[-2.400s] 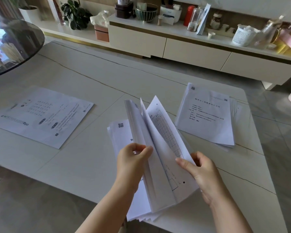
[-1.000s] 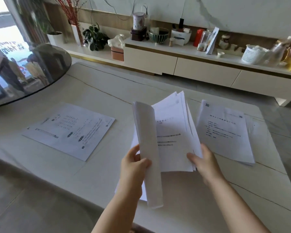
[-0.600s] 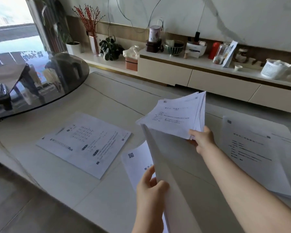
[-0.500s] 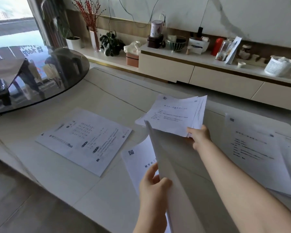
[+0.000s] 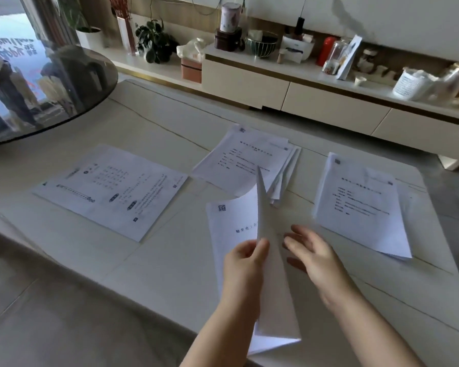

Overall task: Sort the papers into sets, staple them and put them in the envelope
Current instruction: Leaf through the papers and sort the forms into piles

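My left hand (image 5: 245, 263) pinches a lifted batch of white sheets (image 5: 272, 287) that stands on edge over the main stack (image 5: 229, 223) near the table's front. My right hand (image 5: 312, 254) hovers just right of those sheets, fingers spread, holding nothing. A loosely fanned set of printed papers (image 5: 249, 160) lies behind the stack. Another set (image 5: 361, 205) lies at the right. A single landscape sheet (image 5: 112, 189) lies at the left. No stapler or envelope is in view.
The papers lie on a pale stone table (image 5: 143, 266) whose front edge runs diagonally below my arms. A dark round glass tabletop (image 5: 45, 88) overlaps its far left corner. Behind stands a low cabinet (image 5: 329, 102) crowded with jars, bowls and plants.
My right hand carried a set of papers to the middle back of the table, laid it down, let go and came back toward the sheets in my left hand.
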A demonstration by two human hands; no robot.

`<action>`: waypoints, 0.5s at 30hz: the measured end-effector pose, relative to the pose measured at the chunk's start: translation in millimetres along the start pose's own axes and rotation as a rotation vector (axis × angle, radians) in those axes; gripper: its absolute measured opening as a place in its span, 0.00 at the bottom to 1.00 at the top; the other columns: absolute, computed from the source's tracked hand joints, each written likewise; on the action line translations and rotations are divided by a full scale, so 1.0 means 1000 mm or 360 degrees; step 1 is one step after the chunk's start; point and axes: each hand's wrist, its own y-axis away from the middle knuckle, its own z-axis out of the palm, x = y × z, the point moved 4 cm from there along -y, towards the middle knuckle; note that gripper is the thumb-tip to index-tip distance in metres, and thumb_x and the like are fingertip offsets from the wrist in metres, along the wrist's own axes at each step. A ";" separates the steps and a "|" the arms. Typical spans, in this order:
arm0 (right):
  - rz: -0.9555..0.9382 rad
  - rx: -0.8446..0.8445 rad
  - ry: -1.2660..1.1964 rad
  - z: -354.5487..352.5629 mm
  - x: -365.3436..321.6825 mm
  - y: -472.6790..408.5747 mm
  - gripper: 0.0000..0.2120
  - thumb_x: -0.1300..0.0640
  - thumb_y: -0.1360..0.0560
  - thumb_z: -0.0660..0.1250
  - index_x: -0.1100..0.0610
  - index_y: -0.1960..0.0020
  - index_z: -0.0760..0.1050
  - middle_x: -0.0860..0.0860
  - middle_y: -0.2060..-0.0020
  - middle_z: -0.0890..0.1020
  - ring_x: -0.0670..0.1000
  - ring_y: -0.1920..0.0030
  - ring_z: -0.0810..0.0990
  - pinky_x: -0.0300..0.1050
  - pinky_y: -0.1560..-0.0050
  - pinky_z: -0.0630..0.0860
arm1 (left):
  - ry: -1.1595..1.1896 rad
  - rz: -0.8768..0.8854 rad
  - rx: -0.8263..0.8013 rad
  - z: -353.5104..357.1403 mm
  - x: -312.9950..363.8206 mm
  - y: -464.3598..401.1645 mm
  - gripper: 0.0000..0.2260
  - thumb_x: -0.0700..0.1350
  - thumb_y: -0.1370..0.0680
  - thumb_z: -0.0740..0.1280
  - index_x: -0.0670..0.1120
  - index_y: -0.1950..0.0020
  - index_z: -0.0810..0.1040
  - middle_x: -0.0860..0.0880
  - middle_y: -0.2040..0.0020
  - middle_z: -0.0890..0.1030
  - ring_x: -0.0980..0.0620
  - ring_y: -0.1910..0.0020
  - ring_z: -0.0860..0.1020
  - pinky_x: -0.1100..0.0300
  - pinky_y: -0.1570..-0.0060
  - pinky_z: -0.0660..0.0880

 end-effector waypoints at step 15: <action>-0.0193 0.0116 -0.0146 -0.052 0.038 0.046 0.16 0.60 0.23 0.66 0.45 0.39 0.73 0.40 0.47 0.83 0.39 0.45 0.80 0.35 0.46 0.74 | 0.0269 -0.0581 -0.0441 0.067 -0.054 0.020 0.11 0.45 0.21 0.65 0.40 0.48 0.83 0.42 0.54 0.84 0.49 0.57 0.83 0.54 0.41 0.74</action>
